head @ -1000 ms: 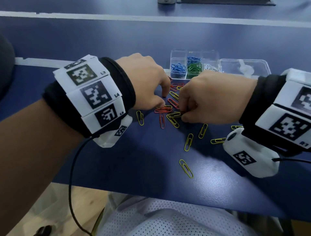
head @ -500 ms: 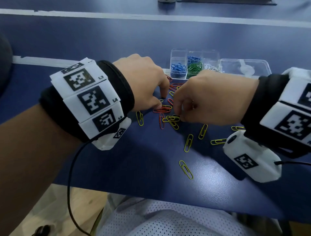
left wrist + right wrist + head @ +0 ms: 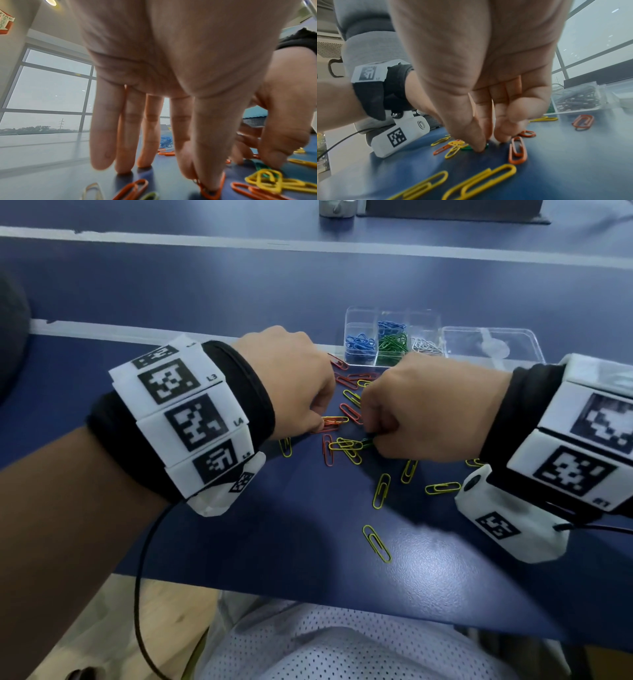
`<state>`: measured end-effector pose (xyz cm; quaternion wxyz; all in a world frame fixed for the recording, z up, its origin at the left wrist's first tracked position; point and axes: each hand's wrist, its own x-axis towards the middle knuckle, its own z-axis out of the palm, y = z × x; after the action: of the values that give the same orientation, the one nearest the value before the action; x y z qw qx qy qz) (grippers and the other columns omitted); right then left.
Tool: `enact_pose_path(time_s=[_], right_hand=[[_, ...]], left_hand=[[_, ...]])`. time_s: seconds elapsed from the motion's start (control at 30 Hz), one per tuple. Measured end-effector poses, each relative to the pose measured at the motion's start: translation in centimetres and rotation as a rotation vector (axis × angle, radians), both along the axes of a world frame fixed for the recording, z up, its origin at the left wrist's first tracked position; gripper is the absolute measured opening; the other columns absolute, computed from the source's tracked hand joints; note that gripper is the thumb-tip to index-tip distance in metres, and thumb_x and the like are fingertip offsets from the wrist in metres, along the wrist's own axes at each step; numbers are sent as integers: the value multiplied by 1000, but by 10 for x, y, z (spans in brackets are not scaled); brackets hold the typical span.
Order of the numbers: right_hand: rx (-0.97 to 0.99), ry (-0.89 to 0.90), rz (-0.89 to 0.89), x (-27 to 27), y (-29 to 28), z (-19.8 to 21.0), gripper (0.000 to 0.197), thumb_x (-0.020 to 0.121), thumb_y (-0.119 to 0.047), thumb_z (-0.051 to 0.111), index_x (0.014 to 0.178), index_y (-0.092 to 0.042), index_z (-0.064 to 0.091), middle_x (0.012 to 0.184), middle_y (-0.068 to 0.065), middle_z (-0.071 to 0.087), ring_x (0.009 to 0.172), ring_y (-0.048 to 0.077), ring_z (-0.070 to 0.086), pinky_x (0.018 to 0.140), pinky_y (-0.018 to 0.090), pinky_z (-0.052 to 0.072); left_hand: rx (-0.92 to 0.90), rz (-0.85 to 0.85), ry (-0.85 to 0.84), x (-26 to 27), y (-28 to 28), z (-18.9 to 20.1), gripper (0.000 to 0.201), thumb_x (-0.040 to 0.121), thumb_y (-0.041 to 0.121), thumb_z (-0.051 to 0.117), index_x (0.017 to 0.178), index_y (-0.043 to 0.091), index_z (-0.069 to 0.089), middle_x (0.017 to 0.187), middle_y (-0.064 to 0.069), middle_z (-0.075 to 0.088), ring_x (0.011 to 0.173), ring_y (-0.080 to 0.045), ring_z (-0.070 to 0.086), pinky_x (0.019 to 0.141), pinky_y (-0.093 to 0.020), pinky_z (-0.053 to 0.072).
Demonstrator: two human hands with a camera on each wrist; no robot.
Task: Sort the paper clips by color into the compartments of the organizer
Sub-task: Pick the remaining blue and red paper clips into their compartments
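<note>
While left hand (image 3: 294, 381) pinches orange clip (image 3: 334, 421), right hand (image 3: 424, 409) pinches green clip (image 3: 368, 441).

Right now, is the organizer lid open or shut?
Open. The clear lid lies flat beside the organizer, whose compartments are uncovered.

Yellow paper clips (image 3: 381, 490) and orange paper clips (image 3: 350, 413) lie flat on the blue table, near the clear organizer (image 3: 363, 361) holding blue, green and white clips.

left wristband (image 3: 185, 412) reads l3, l4; red sign (image 3: 6, 23) reads fire.
</note>
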<state>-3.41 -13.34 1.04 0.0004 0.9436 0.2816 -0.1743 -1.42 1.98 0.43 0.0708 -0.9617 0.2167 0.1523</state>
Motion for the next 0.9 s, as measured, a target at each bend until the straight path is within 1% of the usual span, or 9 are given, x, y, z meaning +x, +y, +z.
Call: enact_pose_path(time_s=[0.13, 0.27, 0.4, 0.5, 0.63, 0.7, 0.77, 0.83, 0.9], right_hand=[[6, -7, 24, -1, 2, 1, 16, 75, -26, 59, 83, -19, 70, 76, 2, 66, 75, 27, 56, 72, 30, 52], [-23, -10, 11, -4, 5, -1, 19, 74, -30, 60, 81, -16, 70, 77, 6, 67, 75, 28, 58, 70, 31, 53], [-25, -4, -8, -3, 5, -2, 24, 74, -32, 59, 80, -13, 71, 79, 9, 69, 78, 28, 60, 70, 30, 52], [15, 0, -11, -3, 3, -3, 17, 73, -26, 60, 83, -16, 71, 81, 5, 70, 80, 28, 61, 75, 33, 54], [66, 6, -12, -4, 2, -3, 13, 73, -22, 60, 81, -23, 70, 81, 1, 70, 77, 24, 59, 76, 32, 55], [43, 7, -7, -5, 3, -2, 12, 74, -24, 60, 79, -22, 70, 80, 0, 68, 76, 23, 56, 73, 29, 53], [9, 22, -12, -6, 3, -1, 12, 75, -28, 59, 78, -20, 68, 80, 0, 66, 78, 24, 56, 71, 28, 51], [-15, 23, -11, -6, 3, -1, 18, 76, -30, 59, 80, -16, 69, 81, 2, 67, 81, 25, 59, 71, 28, 50], [-20, 13, -1, -5, 2, -1, 22, 76, -29, 58, 85, -14, 71, 83, 4, 69, 82, 27, 61, 71, 29, 51]], left_hand=[[-38, -5, -7, -3, 4, 2, 29, 76, 43, 57, 54, 30, 45, 83, 5, 57, 85, -25, 59, 73, -35, 51], [-101, 2, -19, -5, 6, 3, 22, 75, 39, 60, 59, 25, 54, 74, 6, 59, 76, -18, 53, 65, -27, 38], [-238, 68, 25, -3, 12, 3, 21, 72, 30, 65, 55, 23, 54, 60, 8, 57, 65, -14, 52, 68, -28, 49], [-286, 100, 22, -3, 15, 1, 19, 72, 25, 68, 57, 21, 56, 51, 10, 52, 55, -4, 48, 54, -18, 39], [-320, 104, 44, -2, 16, -1, 16, 69, 22, 72, 65, 25, 56, 57, 10, 59, 57, 1, 52, 58, -18, 42], [-360, 117, 74, 0, 15, -1, 19, 70, 20, 73, 78, 28, 58, 62, 11, 62, 59, 4, 53, 67, -23, 46], [-386, 112, 78, 1, 13, -1, 21, 73, 20, 69, 89, 31, 62, 63, 11, 62, 55, 6, 52, 67, -20, 45], [-395, 89, 71, 0, 9, 0, 20, 76, 18, 63, 91, 31, 65, 62, 9, 59, 55, 7, 51, 61, -10, 37], [-391, 71, 71, -3, 5, 2, 18, 76, 15, 57, 84, 29, 63, 63, 7, 57, 56, -1, 51, 62, -15, 40]])
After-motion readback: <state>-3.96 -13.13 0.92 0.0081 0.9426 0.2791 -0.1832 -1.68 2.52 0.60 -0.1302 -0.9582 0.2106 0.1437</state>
